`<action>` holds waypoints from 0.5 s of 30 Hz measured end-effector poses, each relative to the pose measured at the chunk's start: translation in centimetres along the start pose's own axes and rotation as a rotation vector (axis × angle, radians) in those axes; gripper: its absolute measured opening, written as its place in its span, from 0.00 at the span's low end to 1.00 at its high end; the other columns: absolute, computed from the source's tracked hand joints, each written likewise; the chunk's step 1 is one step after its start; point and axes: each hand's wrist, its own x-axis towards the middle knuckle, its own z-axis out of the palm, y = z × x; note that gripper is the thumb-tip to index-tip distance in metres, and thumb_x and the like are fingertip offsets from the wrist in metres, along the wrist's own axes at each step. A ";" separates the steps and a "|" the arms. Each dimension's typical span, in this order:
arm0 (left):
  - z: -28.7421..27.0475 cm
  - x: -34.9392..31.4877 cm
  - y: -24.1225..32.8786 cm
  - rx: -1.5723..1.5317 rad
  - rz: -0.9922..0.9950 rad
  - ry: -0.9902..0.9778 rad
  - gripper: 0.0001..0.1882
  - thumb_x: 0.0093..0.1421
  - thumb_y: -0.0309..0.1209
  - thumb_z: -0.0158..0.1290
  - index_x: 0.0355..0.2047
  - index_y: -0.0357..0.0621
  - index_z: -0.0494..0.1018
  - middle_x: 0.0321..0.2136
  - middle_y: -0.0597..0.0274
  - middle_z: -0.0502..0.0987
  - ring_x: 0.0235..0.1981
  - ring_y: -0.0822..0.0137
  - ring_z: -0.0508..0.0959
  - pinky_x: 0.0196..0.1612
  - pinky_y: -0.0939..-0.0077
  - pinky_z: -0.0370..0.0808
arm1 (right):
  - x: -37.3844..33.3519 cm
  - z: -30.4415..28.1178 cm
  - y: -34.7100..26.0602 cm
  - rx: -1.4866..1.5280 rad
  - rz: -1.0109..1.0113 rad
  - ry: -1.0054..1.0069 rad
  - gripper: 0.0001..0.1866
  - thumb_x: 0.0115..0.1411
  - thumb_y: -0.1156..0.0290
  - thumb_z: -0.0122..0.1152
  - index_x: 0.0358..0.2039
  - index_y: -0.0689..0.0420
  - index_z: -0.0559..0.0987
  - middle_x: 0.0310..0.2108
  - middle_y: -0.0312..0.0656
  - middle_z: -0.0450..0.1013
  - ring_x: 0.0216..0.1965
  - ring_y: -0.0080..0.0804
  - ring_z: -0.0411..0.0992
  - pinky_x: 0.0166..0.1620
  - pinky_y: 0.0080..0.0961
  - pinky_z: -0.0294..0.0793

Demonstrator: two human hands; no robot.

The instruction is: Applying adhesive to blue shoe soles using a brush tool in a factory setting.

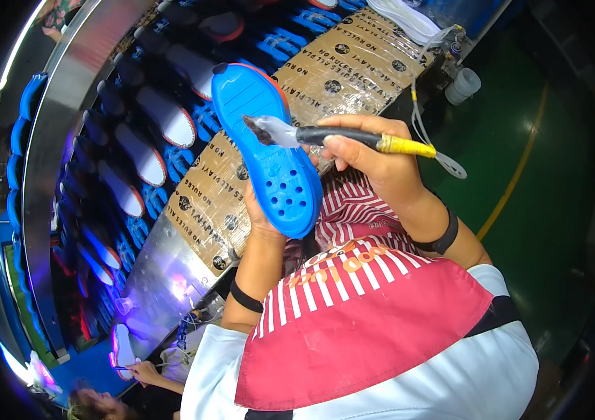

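Observation:
A bright blue shoe sole (285, 162), with round holes in its heel end, is held up in front of me by my left hand (261, 210), whose fingers are mostly hidden behind it. My right hand (378, 150) grips a brush (336, 136) with a black handle wrapped in yellow near its end. The dark bristles, set in a whitish ferrule, lie over the inner face of the sole at its middle; I cannot tell whether they touch. A thin pale hose (416, 115) runs from the brush's yellow end up to a fitting.
A ledge covered in printed brown tape (339, 66) runs diagonally beyond the sole. Left of it, a conveyor carries several pale-soled shoe uppers (164, 115) and blue soles (204, 119). A clear cup (462, 85) hangs at the ledge's right end. At lower left, a co-worker's hand (146, 373) works on another sole.

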 end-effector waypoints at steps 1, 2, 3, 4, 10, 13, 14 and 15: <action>0.0 0.0 -0.1 0.024 -0.005 -0.062 0.33 0.61 0.50 0.37 0.57 0.36 0.57 0.50 0.41 0.67 0.50 0.45 0.70 0.53 0.54 0.68 | 0.2 0.1 0.0 0.000 -0.001 0.006 0.13 0.52 0.74 0.62 0.39 0.65 0.78 0.24 0.37 0.75 0.23 0.15 0.69 0.27 0.12 0.69; 0.4 0.0 -0.2 0.024 -0.012 -0.062 0.33 0.61 0.50 0.37 0.57 0.36 0.57 0.50 0.41 0.67 0.50 0.45 0.70 0.53 0.54 0.68 | 0.4 0.2 0.0 0.016 0.002 -0.003 0.14 0.53 0.73 0.62 0.39 0.65 0.78 0.25 0.38 0.75 0.23 0.16 0.69 0.28 0.12 0.70; 1.1 0.0 -0.5 0.006 -0.005 -0.025 0.32 0.61 0.49 0.37 0.57 0.35 0.57 0.50 0.41 0.67 0.49 0.46 0.70 0.53 0.56 0.68 | 0.6 0.3 0.0 0.032 0.006 -0.010 0.14 0.53 0.73 0.62 0.39 0.65 0.78 0.25 0.38 0.75 0.24 0.16 0.70 0.28 0.12 0.70; 1.5 0.0 -0.7 -0.011 0.000 0.012 0.32 0.62 0.49 0.36 0.56 0.33 0.57 0.50 0.41 0.67 0.49 0.46 0.71 0.53 0.57 0.69 | 0.7 0.4 0.1 0.032 0.006 -0.002 0.14 0.53 0.73 0.62 0.39 0.65 0.78 0.25 0.38 0.75 0.24 0.16 0.70 0.28 0.12 0.70; 0.6 -0.2 -1.5 -0.080 -0.023 0.069 0.29 0.62 0.47 0.36 0.54 0.34 0.60 0.46 0.46 0.70 0.45 0.53 0.73 0.50 0.61 0.70 | 1.1 0.9 0.2 0.060 0.017 -0.069 0.14 0.53 0.71 0.62 0.39 0.65 0.78 0.26 0.39 0.75 0.25 0.17 0.71 0.29 0.13 0.71; 0.6 -0.3 -1.9 0.043 -0.085 0.332 0.27 0.62 0.47 0.36 0.52 0.38 0.63 0.45 0.50 0.72 0.44 0.55 0.74 0.50 0.63 0.71 | 1.0 1.0 1.0 -0.015 -0.080 -0.040 0.14 0.53 0.72 0.61 0.40 0.65 0.77 0.27 0.40 0.76 0.25 0.17 0.71 0.30 0.13 0.71; 0.6 -0.4 -2.0 0.045 -0.094 0.328 0.27 0.62 0.47 0.36 0.52 0.38 0.63 0.45 0.50 0.72 0.44 0.55 0.74 0.50 0.63 0.71 | 1.0 1.1 1.4 -0.069 -0.156 -0.027 0.15 0.53 0.73 0.61 0.41 0.65 0.77 0.27 0.41 0.76 0.25 0.17 0.71 0.30 0.11 0.71; 0.4 -0.6 -2.1 0.012 -0.125 0.332 0.25 0.62 0.47 0.37 0.50 0.40 0.64 0.44 0.52 0.72 0.44 0.56 0.74 0.49 0.63 0.72 | 0.7 1.3 1.6 -0.090 -0.191 -0.021 0.14 0.53 0.74 0.61 0.41 0.64 0.77 0.29 0.40 0.76 0.27 0.17 0.72 0.32 0.13 0.72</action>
